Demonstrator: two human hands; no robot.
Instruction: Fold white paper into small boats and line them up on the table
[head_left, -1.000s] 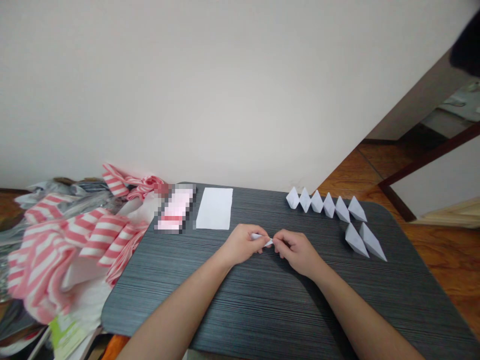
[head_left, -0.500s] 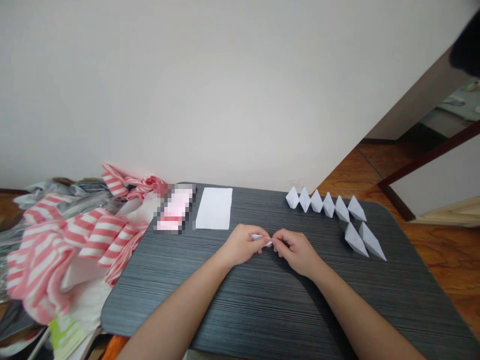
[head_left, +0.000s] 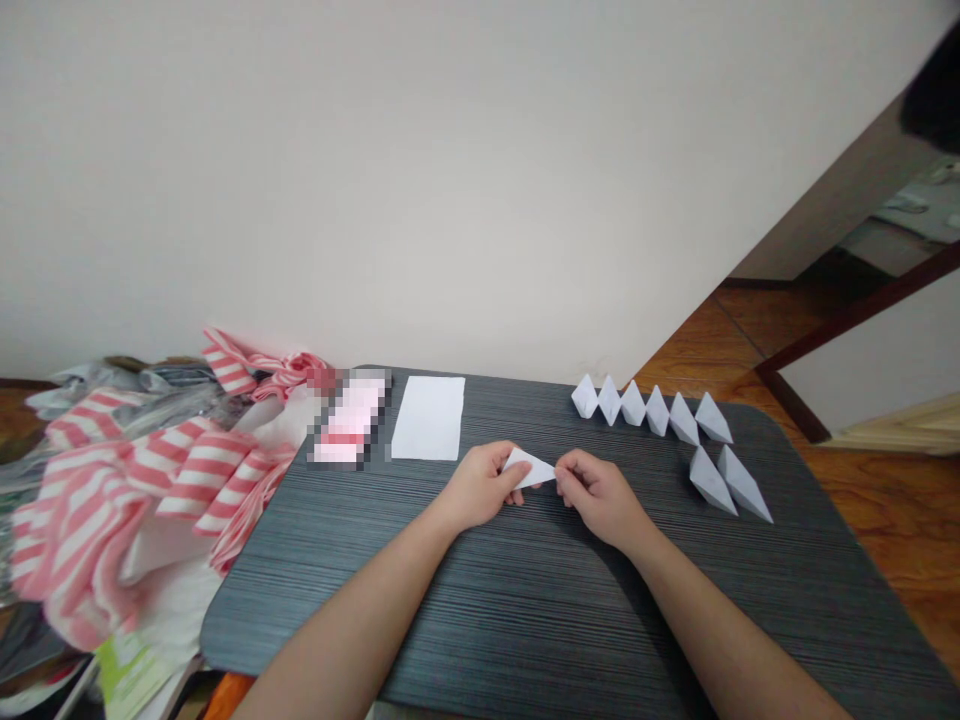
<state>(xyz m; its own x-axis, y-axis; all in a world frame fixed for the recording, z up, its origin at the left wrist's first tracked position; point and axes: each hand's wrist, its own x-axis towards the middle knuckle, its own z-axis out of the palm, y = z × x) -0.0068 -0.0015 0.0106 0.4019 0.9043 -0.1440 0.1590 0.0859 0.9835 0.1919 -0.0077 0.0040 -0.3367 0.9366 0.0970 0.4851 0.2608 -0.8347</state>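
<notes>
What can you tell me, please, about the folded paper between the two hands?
The folded paper is white and plain, with straight edges. Its visible part is a narrow triangle, tapering to a point on the right. It appears to be held above the dark table. The left hand grips the wider end, thumb on top, hiding part of it; the right hand has its fingertips at the pointed end.

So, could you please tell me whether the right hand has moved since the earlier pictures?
Yes, slightly: the right hand has shifted to the right, away from the flat white sheet, which lies in the same place.
</notes>
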